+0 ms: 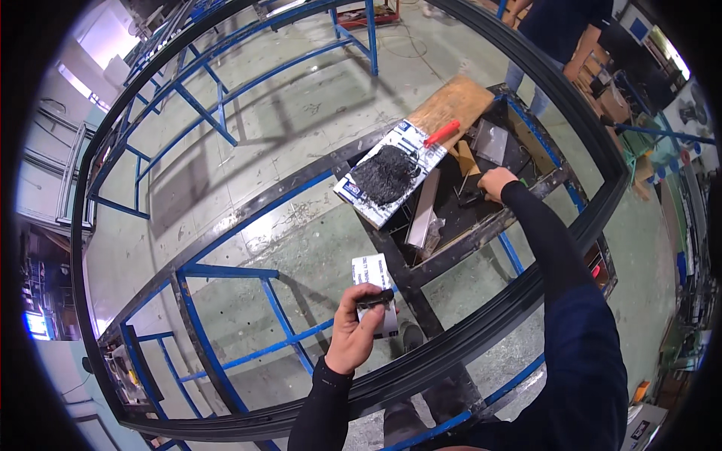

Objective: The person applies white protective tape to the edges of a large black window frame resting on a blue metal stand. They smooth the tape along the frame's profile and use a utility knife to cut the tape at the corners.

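My left hand (pixel 352 331) is closed, thumb and fingers pinching a small dark piece (pixel 376 298) together with a white printed strip (pixel 369 269). What the dark piece is I cannot make out. My right hand (pixel 498 183) reaches into an open black tray (pixel 451 254) set in the work stand; its fingers are closed at a black object (pixel 471 198) whose kind does not show. Left of that hand, a white board (pixel 361 204) bears a mound of black, sticky-looking paste (pixel 385 175). A red-handled tool (pixel 442 134) lies across the board's upper end.
A big black frame (pixel 613 161) rests over the blue and black stand (pixel 256 197), surrounding both arms. In the tray are a light metal strip (pixel 423 209) and a clear plastic bag (pixel 490 143). Beyond is a wooden board (pixel 455 104). Another person (pixel 560 34) stands at far right.
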### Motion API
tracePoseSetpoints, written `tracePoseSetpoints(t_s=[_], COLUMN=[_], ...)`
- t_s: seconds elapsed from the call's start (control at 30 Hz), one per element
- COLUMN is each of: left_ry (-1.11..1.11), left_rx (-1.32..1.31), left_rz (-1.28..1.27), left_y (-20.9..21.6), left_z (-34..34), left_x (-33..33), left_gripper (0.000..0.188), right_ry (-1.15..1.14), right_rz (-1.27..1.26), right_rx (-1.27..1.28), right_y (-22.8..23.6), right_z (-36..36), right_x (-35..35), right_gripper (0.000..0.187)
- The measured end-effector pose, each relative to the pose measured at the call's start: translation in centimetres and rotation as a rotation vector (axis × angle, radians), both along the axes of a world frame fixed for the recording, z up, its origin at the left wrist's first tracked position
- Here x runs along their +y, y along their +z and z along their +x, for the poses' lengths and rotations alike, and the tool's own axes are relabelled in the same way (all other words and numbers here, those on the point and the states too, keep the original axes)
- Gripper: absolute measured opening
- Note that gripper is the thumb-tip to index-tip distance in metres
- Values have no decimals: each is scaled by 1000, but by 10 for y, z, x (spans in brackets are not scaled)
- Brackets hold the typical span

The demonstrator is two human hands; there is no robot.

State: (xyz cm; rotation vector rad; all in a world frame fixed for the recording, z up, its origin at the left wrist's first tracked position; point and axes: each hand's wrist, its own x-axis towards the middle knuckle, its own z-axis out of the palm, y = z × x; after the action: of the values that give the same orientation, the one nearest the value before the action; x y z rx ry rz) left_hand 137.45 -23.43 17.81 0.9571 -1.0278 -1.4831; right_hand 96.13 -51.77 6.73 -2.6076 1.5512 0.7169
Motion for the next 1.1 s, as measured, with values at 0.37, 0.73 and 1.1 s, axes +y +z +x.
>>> tracePoseSetpoints(t_s=[0.37, 0.73, 1.1], left_ry=[-25, -33, 212], left_rx=[-47, 93, 179], left_rz=[-225, 469, 576], left_y=[94, 14, -30], left_z=[-1, -11, 28], left_x=[104, 394, 470], left_gripper=[21, 20, 25], right_ry=[-293, -1605, -1242], right_rz=[-266, -1, 653], right_rx=[-964, -1805, -1903], right_y=[192, 99, 115], right_z=[-3, 88, 192], right_x=[199, 667, 714], right_gripper=[25, 19, 25])
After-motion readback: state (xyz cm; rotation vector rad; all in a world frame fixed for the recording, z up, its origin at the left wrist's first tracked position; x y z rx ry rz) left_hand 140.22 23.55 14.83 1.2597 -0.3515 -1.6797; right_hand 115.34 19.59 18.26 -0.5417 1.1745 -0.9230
